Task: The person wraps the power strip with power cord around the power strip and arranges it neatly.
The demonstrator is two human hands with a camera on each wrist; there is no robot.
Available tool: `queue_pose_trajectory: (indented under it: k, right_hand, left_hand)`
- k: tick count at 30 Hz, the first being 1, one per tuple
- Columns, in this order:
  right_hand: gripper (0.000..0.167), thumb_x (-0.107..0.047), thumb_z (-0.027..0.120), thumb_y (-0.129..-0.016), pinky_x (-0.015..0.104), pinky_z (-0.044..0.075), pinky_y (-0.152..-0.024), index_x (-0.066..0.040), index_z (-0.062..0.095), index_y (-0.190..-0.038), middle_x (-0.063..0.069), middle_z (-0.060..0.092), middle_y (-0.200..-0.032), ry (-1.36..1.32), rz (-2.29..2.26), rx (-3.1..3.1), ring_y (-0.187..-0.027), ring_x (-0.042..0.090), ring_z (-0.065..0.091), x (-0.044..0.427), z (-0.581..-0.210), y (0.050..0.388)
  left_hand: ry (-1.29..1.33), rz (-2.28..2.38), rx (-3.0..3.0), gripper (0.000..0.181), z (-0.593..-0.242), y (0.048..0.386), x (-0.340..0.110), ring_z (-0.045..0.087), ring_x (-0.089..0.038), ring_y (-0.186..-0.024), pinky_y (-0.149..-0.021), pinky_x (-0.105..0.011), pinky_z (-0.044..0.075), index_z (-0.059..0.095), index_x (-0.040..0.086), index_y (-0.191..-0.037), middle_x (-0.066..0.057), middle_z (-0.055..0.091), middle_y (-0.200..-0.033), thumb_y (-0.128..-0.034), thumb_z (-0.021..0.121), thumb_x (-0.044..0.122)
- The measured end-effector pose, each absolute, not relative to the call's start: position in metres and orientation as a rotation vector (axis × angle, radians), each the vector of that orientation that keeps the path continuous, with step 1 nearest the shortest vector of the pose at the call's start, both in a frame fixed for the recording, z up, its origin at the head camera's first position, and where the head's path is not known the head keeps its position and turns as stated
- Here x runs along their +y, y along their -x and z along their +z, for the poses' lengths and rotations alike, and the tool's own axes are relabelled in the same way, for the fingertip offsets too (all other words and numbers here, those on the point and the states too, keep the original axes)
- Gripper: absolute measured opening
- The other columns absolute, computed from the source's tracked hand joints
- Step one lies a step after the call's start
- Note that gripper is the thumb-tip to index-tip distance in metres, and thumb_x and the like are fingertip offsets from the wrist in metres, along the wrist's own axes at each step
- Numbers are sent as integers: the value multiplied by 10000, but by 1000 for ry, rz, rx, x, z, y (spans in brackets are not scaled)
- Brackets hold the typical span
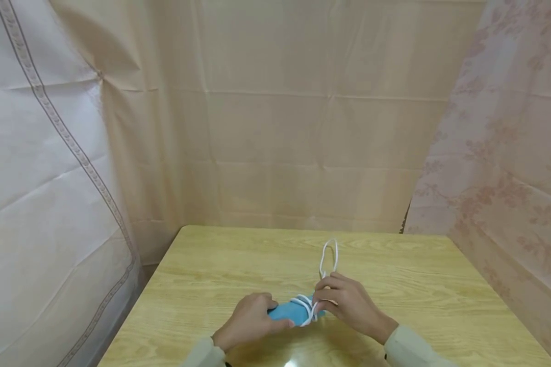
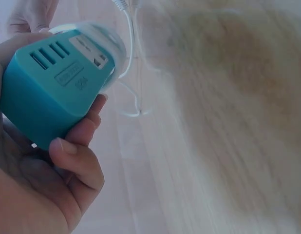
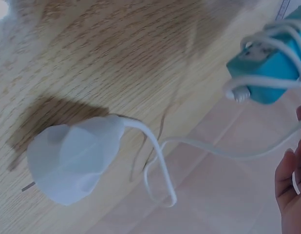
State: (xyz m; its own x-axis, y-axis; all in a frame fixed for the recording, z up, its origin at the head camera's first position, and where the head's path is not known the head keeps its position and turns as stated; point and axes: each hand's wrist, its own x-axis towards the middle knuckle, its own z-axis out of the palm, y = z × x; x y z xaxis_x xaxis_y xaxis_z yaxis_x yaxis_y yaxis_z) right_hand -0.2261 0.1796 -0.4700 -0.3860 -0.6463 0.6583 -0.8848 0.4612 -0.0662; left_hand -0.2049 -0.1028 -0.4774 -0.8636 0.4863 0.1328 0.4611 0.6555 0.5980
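A teal power strip with several USB slots and a socket face lies in my left hand. The fingers and thumb grip its body at one end. White cord is wound around the other end of the strip. With its fingertips, my right hand pinches the cord beside the windings. A loop of cord stands up beyond that hand. The cord's white plug, a metal pin showing, appears over the wood grain in the right wrist view; I cannot make it out in the head view.
Both hands are over a wood-grain table. A beige curtain hangs behind it, with a white sheet on the left and a floral sheet on the right.
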Motion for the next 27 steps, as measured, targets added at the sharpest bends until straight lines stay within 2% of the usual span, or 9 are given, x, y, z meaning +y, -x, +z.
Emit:
queue_pose_trajectory:
  k: [6, 11, 14, 17, 22, 27]
  right_hand:
    - [104, -329, 796, -850, 114, 485, -716, -245, 778, -909, -122, 679, -1040, -1338, 590, -2155, -887, 24, 586, 181, -469, 226]
    - [95, -313, 769, -884, 109, 475, -714, -241, 778, -944, -88, 660, -1090, -1409, 658, -2142, -886, 35, 585, 182, -468, 226]
    - [102, -280, 765, -892, 108, 474, -722, -237, 771, -985, -50, 647, -1138, -1484, 758, -2153, -865, 40, 578, 181, -468, 224]
    - [112, -231, 756, -904, 114, 487, -718, -234, 764, -1015, -33, 626, -1182, -1551, 888, -2181, -860, 45, 582, 181, -470, 222]
    - [136, -156, 735, -909, 182, 525, -692, -232, 764, -1018, -27, 614, -1218, -1580, 1080, -2231, -900, 70, 611, 181, -471, 220]
    - [133, -130, 737, -899, 248, 547, -716, -233, 754, -983, -11, 607, -1251, -1631, 1191, -2304, -952, 91, 617, 179, -466, 221]
  left_hand:
    - [-936, 977, 2771, 565, -480, 204, -102, 298, -19, -494, -491, -201, 250, 433, 243, -546, 139, 344, -574, -854, 773, 572]
    - [-1035, 994, 2703, 501, -477, 202, -103, 318, -10, -505, -488, -194, 271, 521, 233, -570, 141, 365, -593, -870, 774, 544]
    - [-1117, 1020, 2622, 398, -476, 200, -103, 343, 1, -520, -489, -186, 303, 657, 223, -648, 147, 393, -610, -881, 773, 525]
    - [-1190, 1059, 2518, 346, -476, 200, -104, 332, 11, -528, -501, -175, 310, 716, 201, -714, 151, 380, -625, -902, 769, 488]
    - [-1274, 1103, 2398, 327, -477, 205, -105, 293, 15, -536, -520, -162, 290, 726, 161, -747, 138, 333, -642, -936, 756, 426]
    - [-1303, 1170, 2315, 376, -477, 205, -107, 297, 24, -537, -521, -157, 292, 666, 149, -657, 134, 344, -633, -941, 758, 377]
